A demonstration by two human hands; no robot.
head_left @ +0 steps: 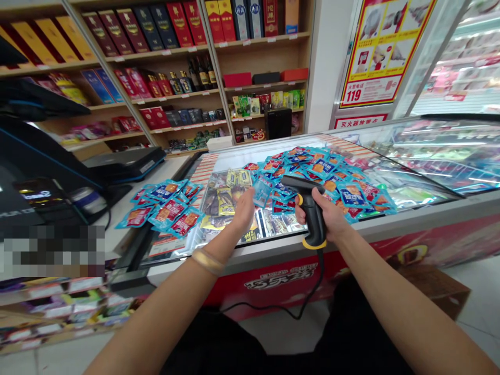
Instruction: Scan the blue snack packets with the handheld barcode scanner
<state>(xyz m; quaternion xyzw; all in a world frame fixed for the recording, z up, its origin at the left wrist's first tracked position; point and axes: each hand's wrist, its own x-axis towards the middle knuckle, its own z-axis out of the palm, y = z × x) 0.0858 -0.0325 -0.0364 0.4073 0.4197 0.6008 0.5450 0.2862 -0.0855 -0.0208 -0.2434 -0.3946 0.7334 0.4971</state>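
My right hand (330, 214) is wrapped round the grip of a black and yellow barcode scanner (313, 213), whose head points left over the freezer's glass top. A cable runs down from its handle. My left hand (245, 207), with a gold bangle on the wrist, pinches a blue snack packet (262, 189) in front of the scanner. Behind and right of both hands spreads a large heap of blue and red snack packets (318, 165). A smaller pile of like packets (166, 204) lies to the left, partly on the freezer's edge.
Beneath the glass of the chest freezer (234, 263) are yellow-wrapped goods (225, 200). A dark checkout machine (42, 151) stands at the left. Shelves (167, 52) of boxes and bottles line the back. A cardboard box (435, 289) sits on the floor at right.
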